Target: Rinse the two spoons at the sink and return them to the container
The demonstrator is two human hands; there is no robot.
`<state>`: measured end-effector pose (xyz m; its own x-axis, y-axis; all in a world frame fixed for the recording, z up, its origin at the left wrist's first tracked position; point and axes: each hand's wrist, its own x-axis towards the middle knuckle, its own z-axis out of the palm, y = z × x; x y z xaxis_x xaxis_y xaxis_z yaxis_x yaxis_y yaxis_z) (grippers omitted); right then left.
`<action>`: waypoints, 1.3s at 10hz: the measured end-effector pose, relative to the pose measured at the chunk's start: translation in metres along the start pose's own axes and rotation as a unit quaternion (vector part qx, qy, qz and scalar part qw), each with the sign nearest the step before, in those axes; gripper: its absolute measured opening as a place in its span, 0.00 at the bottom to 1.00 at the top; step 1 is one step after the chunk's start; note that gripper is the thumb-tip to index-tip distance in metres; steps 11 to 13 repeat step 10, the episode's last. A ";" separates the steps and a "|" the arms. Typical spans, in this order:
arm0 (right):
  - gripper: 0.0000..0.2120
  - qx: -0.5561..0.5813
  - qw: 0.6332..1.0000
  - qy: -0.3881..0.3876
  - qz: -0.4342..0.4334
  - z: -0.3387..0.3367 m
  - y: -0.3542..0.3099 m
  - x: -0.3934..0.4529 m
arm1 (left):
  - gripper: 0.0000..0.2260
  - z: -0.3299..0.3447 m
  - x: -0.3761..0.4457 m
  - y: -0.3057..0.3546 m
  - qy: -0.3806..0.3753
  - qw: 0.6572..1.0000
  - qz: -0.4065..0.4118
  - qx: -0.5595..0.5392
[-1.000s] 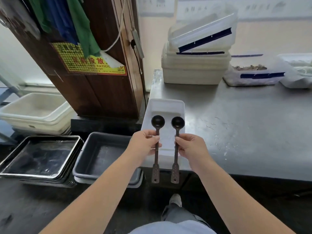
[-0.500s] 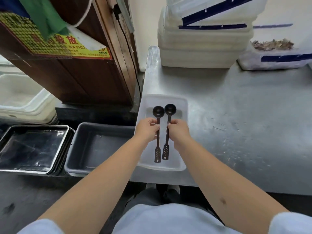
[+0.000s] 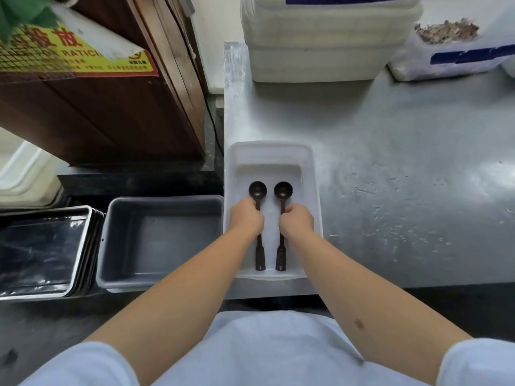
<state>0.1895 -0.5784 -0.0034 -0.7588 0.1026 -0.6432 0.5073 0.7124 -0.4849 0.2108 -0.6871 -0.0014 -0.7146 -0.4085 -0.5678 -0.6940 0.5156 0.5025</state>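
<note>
Two dark long-handled spoons lie side by side inside a white rectangular container (image 3: 312,174) at the near left corner of the steel table. My left hand (image 3: 246,217) is closed around the handle of the left spoon (image 3: 257,190). My right hand (image 3: 296,221) grips the handle of the right spoon (image 3: 282,190). Both bowls point away from me and both handle ends reach the container's near end. No sink is in view.
A steel table (image 3: 404,176) carries stacked white lidded bins (image 3: 320,45) at the back and a bin of dried scraps (image 3: 451,51). Left of the table, lower down, sit a grey tub (image 3: 161,240), stacked metal trays (image 3: 41,252) and a brown wooden cabinet (image 3: 111,115).
I have stepped closer and lowered both spoons from in front of the table edge down into the white container. The spoons now lie low in it, a little further apart.
</note>
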 end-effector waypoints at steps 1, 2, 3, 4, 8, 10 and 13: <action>0.11 -0.026 1.000 -0.001 -0.008 -0.002 -0.001 -0.001 | 0.05 -0.002 -0.001 0.001 0.004 1.000 0.000 -0.002; 0.05 -0.052 0.998 -0.015 -0.027 -0.004 -0.002 -0.006 | 0.14 -0.001 -0.013 0.001 0.025 0.999 0.028 0.034; 0.14 -0.114 0.989 -0.001 -0.094 -0.004 0.004 -0.018 | 0.19 0.007 -0.030 -0.008 0.015 0.984 0.109 0.140; 0.16 -0.240 0.955 -0.012 -0.176 -0.003 0.014 -0.026 | 0.17 0.016 -0.039 -0.018 -0.012 0.961 0.157 0.229; 0.09 -0.358 0.906 -0.049 -0.223 -0.006 0.021 -0.033 | 0.15 0.015 -0.050 -0.025 -0.025 0.943 0.181 0.280; 0.06 -0.376 0.896 -0.061 -0.230 -0.010 0.014 -0.042 | 0.21 0.006 -0.062 -0.022 -0.021 0.946 0.190 0.261; 0.06 -0.376 0.896 -0.061 -0.230 -0.010 0.014 -0.042 | 0.21 0.006 -0.062 -0.022 -0.021 0.946 0.190 0.261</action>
